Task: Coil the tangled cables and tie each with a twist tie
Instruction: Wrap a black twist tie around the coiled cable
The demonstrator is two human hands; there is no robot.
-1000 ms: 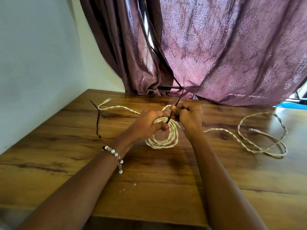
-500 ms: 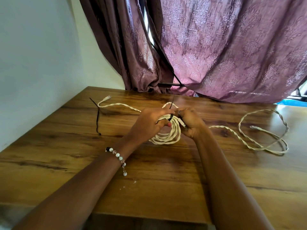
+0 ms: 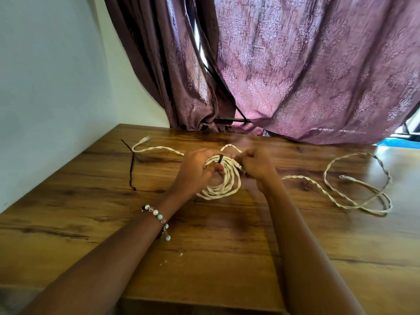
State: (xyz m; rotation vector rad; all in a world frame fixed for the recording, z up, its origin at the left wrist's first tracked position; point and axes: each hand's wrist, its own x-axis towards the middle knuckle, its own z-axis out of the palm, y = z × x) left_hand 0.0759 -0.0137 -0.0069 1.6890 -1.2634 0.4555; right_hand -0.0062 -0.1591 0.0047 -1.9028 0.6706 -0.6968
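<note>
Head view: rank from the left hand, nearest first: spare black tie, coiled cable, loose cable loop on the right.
1. Coiled cable: gripped in the left hand.
2. Spare black tie: lies on the table, to the left.
3. Loose cable loop: far right, past the right hand.

A brown wooden table with dark streaked grain is filling the lower part of the view, its left side running along a plain pale wall. Behind its far edge, heavy mauve curtains with a woven damask pattern are hanging down and bunching onto the tabletop. Daylight is slipping through a narrow gap between the curtain panels and glowing at the far right edge, and the table surface is shining brightly at its right end.
</note>
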